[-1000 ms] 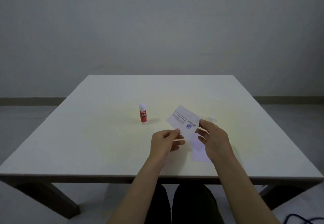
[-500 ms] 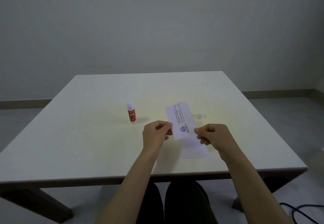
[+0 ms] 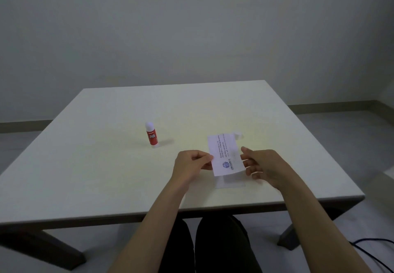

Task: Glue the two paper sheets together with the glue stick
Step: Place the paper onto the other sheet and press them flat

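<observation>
The left hand (image 3: 189, 166) pinches the left edge of the printed sheet (image 3: 225, 154) between thumb and fingertips, holding it lifted and tilted above the table (image 3: 106, 166). The right hand (image 3: 264, 166) sits at the sheet's right edge with its fingers (image 3: 248, 162) loosely spread; whether they actually touch the paper I cannot tell. Directly below the held sheet, between the 2 hands and a little nearer the body, the second sheet (image 3: 231, 182) lies flat on the table, mostly hidden by the first. The glue stick (image 3: 151, 135) stands upright well to the left of the left fingers and farther from the body, and a small white piece, probably its cap (image 3: 238, 134), lies just beyond the sheet's far right corner. The paper looks thin and very light, so it should flex and droop if held at 1 point only; a light pinch at opposite edges, as now, would keep it flat. It creases easily, and any glued face will grab on first contact, so the edges should probably be lined up over the lower sheet before it is lowered.
</observation>
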